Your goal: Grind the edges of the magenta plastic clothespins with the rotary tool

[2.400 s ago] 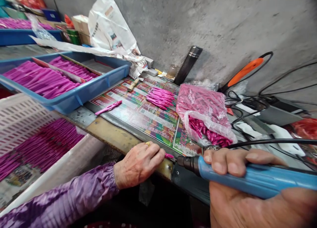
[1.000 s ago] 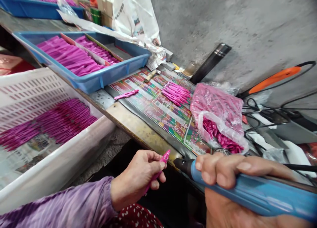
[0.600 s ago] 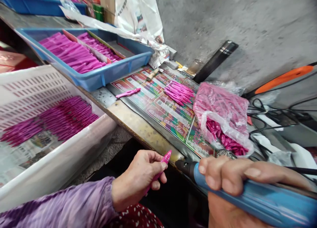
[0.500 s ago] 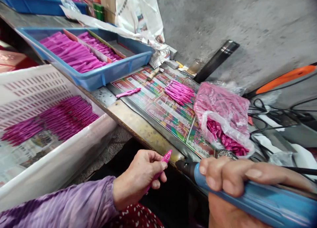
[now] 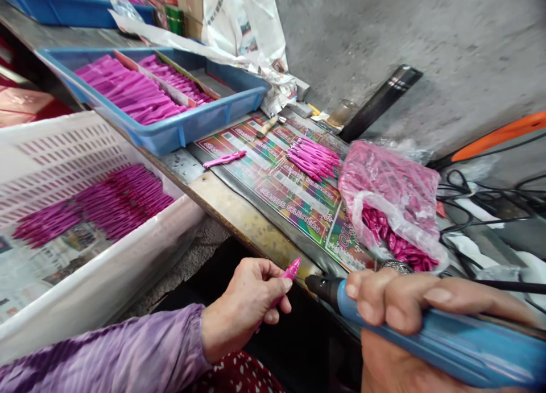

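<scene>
Rough concrete wall [image 5: 426, 52] rises behind a worn metal bench [image 5: 243, 228], with a colourful printed mat [image 5: 294, 208] lying across it. We see a slim, glossy pink plastic piece [image 5: 290, 272], tapered to a point; from this angle it looks like a pen body, though we cannot be sure. A blue tray [image 5: 183, 130] near the bench's far left edge is divided in two and packed with matching pink pieces [image 5: 128, 94]. A white slotted crate [image 5: 51, 148] beside the bench's near edge holds more on newspaper [image 5: 63, 245]. A clear plastic bag [image 5: 390, 174] at the mat's right edge bulges with darker pink parts [image 5: 392, 239], and a small bunch [image 5: 313, 160] lies on the mat. Our left hand [image 5: 245, 307] pinches the piece between thumb and fingers, point up, just past the bench's near edge. Our right hand [image 5: 394, 305] closes firmly around a corded blue tool [image 5: 430, 342], whose black tip [image 5: 321, 288] sits near the piece's point, not touching it as far as we can see.
</scene>
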`<state>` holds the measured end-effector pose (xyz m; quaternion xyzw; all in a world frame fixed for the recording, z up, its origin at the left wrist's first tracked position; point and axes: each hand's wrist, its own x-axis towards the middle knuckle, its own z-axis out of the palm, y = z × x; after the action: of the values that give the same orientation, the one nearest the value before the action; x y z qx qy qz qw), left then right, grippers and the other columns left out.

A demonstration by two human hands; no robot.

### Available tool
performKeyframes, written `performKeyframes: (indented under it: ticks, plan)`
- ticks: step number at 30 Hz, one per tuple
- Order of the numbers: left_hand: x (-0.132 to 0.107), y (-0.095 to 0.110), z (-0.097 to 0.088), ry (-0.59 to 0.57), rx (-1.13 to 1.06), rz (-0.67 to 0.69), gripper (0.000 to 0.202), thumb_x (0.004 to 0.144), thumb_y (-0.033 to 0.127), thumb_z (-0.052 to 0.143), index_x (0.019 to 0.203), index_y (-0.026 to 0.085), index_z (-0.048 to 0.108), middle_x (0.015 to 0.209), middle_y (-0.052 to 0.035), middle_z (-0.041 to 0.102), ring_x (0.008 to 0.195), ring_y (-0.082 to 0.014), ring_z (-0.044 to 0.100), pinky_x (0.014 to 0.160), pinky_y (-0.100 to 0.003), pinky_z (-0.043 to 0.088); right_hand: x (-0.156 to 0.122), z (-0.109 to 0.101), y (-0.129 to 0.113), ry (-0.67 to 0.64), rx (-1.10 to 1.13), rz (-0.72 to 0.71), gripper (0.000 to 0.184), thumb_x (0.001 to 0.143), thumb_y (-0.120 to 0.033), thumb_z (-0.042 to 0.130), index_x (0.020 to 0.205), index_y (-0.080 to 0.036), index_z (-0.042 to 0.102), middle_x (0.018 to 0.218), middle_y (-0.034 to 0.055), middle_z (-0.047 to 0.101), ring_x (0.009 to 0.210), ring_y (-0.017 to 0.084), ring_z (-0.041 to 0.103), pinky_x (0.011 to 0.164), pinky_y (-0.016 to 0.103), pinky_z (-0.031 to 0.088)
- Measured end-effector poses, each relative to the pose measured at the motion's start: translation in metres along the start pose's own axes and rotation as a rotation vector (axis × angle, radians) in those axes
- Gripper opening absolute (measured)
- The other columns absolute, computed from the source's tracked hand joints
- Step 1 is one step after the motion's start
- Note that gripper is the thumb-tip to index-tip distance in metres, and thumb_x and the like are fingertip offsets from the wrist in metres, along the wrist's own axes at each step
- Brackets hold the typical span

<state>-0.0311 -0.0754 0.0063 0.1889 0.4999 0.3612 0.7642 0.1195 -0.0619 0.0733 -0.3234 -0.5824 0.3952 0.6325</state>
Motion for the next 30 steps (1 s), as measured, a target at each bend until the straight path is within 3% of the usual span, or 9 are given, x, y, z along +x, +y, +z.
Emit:
performKeyframes:
  ticks: [11, 16, 22, 26, 30]
  plan:
    - [-0.002, -0.002, 0.002, 0.010, -0.019, -0.020, 0.014, 0.087, 0.024, 0.068, 0.080, 0.017, 0.059, 0.055, 0.0028, 0.062, 0.036, -0.0041, 0.039, 0.038, -0.017, 0.021, 0.001, -0.005, 0.001, -0.099, 0.047, -0.004, 0.018, 0.101, -0.040, 0.059, 0.099, -0.027, 0.071, 0.065, -0.0023, 0.064, 0.053, 0.018, 0.058, 0.059, 0.039, 0.054]
    - [-0.002, 0.001, 0.005, 0.027, -0.031, -0.028, 0.018, 0.091, 0.018, 0.065, 0.075, 0.016, 0.058, 0.051, 0.0035, 0.059, 0.036, -0.0032, 0.037, 0.040, -0.017, 0.024, 0.005, 0.005, 0.001, -0.063, 0.030, 0.011, 0.020, 0.100, -0.043, 0.062, 0.094, -0.027, 0.071, 0.060, -0.0019, 0.060, 0.049, 0.017, 0.054, 0.055, 0.038, 0.051]
    - [-0.003, 0.003, 0.007, 0.045, -0.024, -0.037, 0.021, 0.094, 0.012, 0.062, 0.074, 0.015, 0.058, 0.051, 0.0039, 0.058, 0.036, -0.0034, 0.038, 0.040, -0.017, 0.024, 0.015, 0.015, 0.001, -0.182, 0.073, 0.085, 0.022, 0.098, -0.044, 0.065, 0.091, -0.025, 0.072, 0.060, -0.0018, 0.061, 0.050, 0.015, 0.057, 0.054, 0.033, 0.050]
    - [-0.003, 0.004, 0.006, 0.043, -0.030, -0.038, 0.022, 0.094, 0.010, 0.062, 0.073, 0.015, 0.058, 0.051, 0.0037, 0.058, 0.037, -0.0035, 0.039, 0.040, -0.017, 0.024, 0.016, 0.024, 0.004, -0.034, 0.058, 0.013, 0.035, 0.093, -0.053, 0.073, 0.079, -0.021, 0.067, 0.056, -0.0050, 0.056, 0.046, 0.013, 0.052, 0.052, 0.030, 0.047]
    - [-0.003, 0.004, 0.006, 0.039, -0.035, -0.026, 0.023, 0.095, 0.009, 0.061, 0.074, 0.015, 0.057, 0.051, 0.0041, 0.057, 0.037, -0.0033, 0.038, 0.040, -0.017, 0.023, 0.014, 0.030, 0.003, 0.102, -0.013, 0.059, 0.043, 0.093, -0.060, 0.072, 0.075, -0.021, 0.062, 0.055, -0.0063, 0.053, 0.046, 0.012, 0.050, 0.054, 0.030, 0.047]
